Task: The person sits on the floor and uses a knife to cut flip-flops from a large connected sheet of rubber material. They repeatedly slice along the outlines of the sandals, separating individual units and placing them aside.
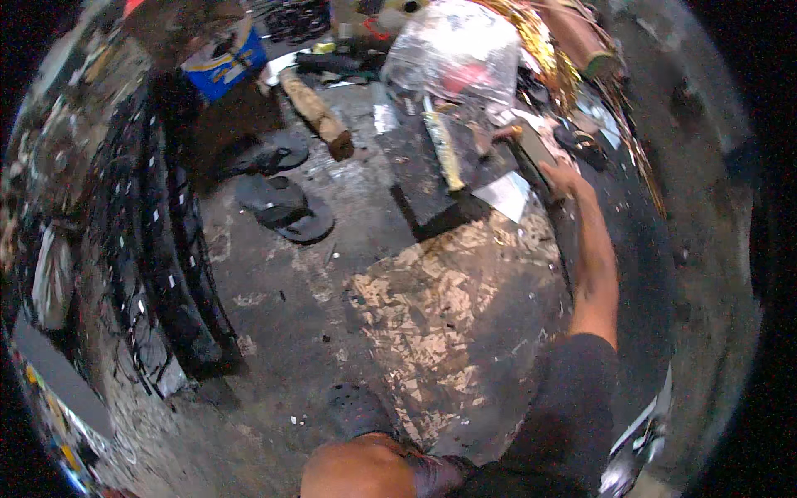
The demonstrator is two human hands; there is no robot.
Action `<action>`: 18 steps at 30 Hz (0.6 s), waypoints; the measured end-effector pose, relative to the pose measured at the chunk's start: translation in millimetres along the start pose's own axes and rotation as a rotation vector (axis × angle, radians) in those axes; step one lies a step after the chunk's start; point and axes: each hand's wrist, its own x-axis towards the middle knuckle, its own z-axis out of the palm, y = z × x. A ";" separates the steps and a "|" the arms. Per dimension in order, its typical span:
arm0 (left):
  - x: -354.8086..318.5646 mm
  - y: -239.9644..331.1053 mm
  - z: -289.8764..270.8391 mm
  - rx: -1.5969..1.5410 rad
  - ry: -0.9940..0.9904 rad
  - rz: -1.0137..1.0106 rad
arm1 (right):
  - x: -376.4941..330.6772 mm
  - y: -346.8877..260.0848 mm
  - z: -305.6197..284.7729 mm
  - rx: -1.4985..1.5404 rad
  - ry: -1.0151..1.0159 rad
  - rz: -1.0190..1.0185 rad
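My right hand (564, 179) reaches forward on the right, its fingers closed around the near end of a dark olive bar (535, 151). A short reddish-brown piece sits crosswise at the bar's far end; its exact kind is not clear. Left of it stands a dark block (407, 162) with a long, narrow, yellowish strip (444, 149) lying on top. Between block and hand lies a white sheet (506, 196). My left hand is out of view.
Grey flip-flops (286, 207) lie left of the block, near a wooden billet (315, 114). Black rubber-like strips (162, 241) are heaped at left. A clear plastic bag (452, 54) and golden foil strips (552, 62) lie at the back. Flattened patterned sheeting (432, 307) covers the floor before me.
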 end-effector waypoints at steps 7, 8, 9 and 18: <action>-26.0 -101.9 -177.5 -0.203 0.129 -0.077 | -74.9 -18.6 40.7 0.503 0.154 -0.266; -23.2 -113.5 -181.6 -0.260 0.129 -0.085 | -78.6 2.6 39.3 0.422 0.461 -0.372; -40.8 -127.7 -219.4 -0.283 0.175 -0.096 | -97.6 -15.8 58.8 0.621 0.478 -0.326; -132.5 -209.9 -336.9 -0.084 0.320 0.161 | -309.7 -28.1 145.4 1.622 -0.122 -0.106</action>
